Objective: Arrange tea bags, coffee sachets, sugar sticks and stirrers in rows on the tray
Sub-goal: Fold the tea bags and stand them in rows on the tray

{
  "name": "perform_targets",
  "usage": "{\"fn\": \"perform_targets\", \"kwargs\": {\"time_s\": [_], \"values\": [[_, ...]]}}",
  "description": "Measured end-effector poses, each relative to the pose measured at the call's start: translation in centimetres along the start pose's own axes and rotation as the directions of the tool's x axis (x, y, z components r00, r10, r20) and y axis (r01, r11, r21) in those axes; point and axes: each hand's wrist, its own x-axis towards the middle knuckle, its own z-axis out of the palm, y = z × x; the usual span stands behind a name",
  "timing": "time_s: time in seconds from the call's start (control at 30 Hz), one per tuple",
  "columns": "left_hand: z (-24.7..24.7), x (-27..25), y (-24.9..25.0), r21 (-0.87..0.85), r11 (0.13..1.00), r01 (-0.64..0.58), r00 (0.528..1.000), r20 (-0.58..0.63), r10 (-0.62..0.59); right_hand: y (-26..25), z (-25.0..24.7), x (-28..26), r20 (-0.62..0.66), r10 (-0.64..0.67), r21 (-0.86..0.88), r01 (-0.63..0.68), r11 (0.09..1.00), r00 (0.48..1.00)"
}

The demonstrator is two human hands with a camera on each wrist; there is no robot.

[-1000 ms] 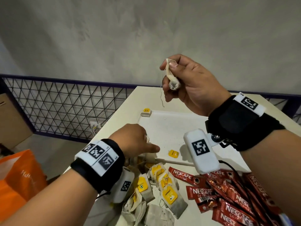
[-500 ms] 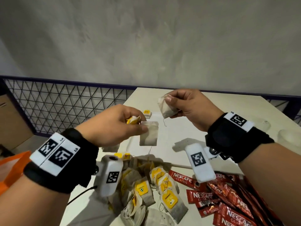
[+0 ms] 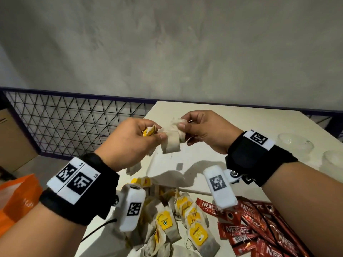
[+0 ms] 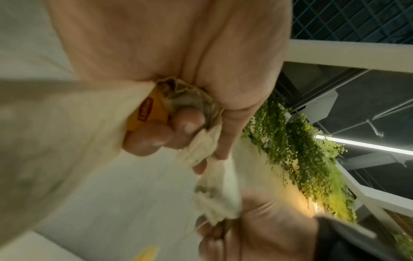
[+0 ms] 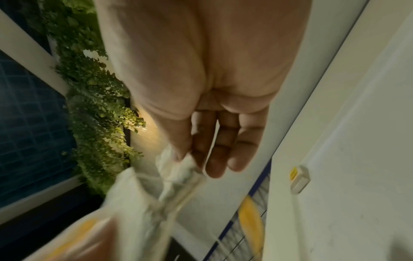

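Observation:
Both hands are raised above the white tray (image 3: 209, 151), close together. My left hand (image 3: 155, 134) grips a small bunch of tea bags (image 3: 170, 145) with a yellow tag (image 3: 148, 131) between its curled fingers. The left wrist view shows the tag (image 4: 146, 113) and a crumpled bag (image 4: 196, 151) under those fingers. My right hand (image 3: 183, 125) pinches another tea bag (image 3: 177, 121) between thumb and forefinger, and this bag (image 5: 176, 169) touches the left hand's bunch. A pile of tea bags (image 3: 185, 216), red coffee sachets (image 3: 250, 219) and a stirrer (image 3: 196, 191) lie near me.
A single tea bag (image 5: 299, 178) lies at the tray's far corner. Clear plastic lids (image 3: 295, 141) sit on the table at the right. Left of the table are a wire mesh fence (image 3: 74, 123), a cardboard box (image 3: 13, 141) and an orange bag (image 3: 16, 197).
My left hand rose from the pile with tea bags. My right hand came down from high up. The two hands have closed in, and their bags now touch.

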Motion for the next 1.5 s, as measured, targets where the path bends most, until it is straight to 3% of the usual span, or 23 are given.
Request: {"fn": "perform_targets", "kwargs": {"time_s": [0.17,0.37,0.5,0.73,0.93,1.27,1.37,1.43,1.5], "values": [[-2.2,-1.6,0.6,0.006,1.0,-0.019,1.0,-0.02,0.019,2.5,-1.8,3.9,-0.188,0.096,-0.126,-0.121,0.985,0.978],[-3.8,-3.0,1.0,-0.004,0.997,-0.077,0.997,-0.024,0.077,7.4,-2.9,8.9,-0.28,0.208,-0.246,-0.279,0.928,0.937],[-4.4,-2.9,-0.4,0.044,0.991,-0.127,0.992,-0.024,0.128,10.0,-3.1,11.6,-0.287,0.288,-0.256,-0.363,0.896,0.913],[-4.3,-1.7,-2.3,-0.024,0.975,-0.222,0.975,-0.027,0.221,12.8,-2.6,14.2,-0.269,0.397,-0.287,-0.466,0.837,0.878],[-3.7,-1.0,-2.8,-0.039,0.974,-0.225,0.97,-0.098,0.221,12.7,-2.2,15.9,-0.275,0.367,-0.434,-0.456,0.777,0.888],[-3.1,-1.2,-2.7,-0.075,0.969,-0.235,0.97,-0.078,0.229,12.5,-2.6,16.5,-0.353,0.377,-0.396,-0.502,0.769,0.856],[-3.2,-1.2,-2.9,-0.067,0.97,-0.233,0.971,-0.064,0.229,12.3,-3.3,15.8,-0.411,0.209,-0.572,-0.429,0.699,0.887],[-3.1,-1.3,-2.9,-0.079,0.97,-0.231,0.972,-0.066,0.226,11.9,-3.6,15.3,-0.346,0.133,-0.656,-0.341,0.673,0.929],[-2.9,-1.4,-2.8,-0.098,0.967,-0.233,0.971,-0.07,0.227,11.4,-3.6,14.9,-0.239,0.158,-0.734,-0.285,0.617,0.958]]}}
